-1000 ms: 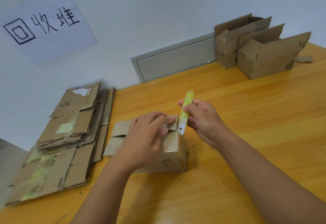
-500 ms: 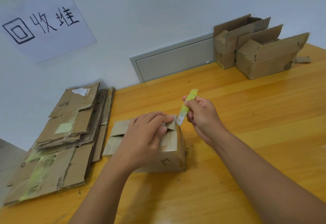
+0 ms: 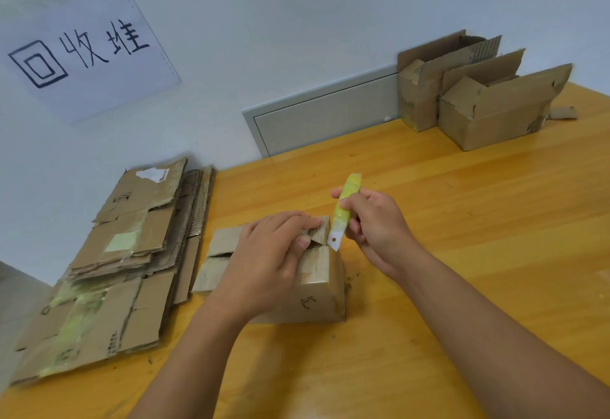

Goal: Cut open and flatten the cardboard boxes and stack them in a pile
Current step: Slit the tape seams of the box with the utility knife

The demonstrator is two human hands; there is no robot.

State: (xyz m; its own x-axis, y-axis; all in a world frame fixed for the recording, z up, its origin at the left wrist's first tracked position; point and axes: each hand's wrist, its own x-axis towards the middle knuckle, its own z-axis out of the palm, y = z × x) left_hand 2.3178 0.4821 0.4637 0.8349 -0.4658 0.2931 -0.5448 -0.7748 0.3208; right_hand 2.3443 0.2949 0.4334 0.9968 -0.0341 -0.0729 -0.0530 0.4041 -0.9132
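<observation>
My right hand [image 3: 376,230] grips the near-upright knife [image 3: 343,212], blade at the box [image 3: 313,286] corner, three o'clock of my flap-pinching left hand [image 3: 270,253].

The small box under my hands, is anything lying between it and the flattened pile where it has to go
Nothing visible. The small box sits right beside the flattened pile on the table, with only a narrow bare strip between them. The two other boxes stand far off by the wall.
</observation>
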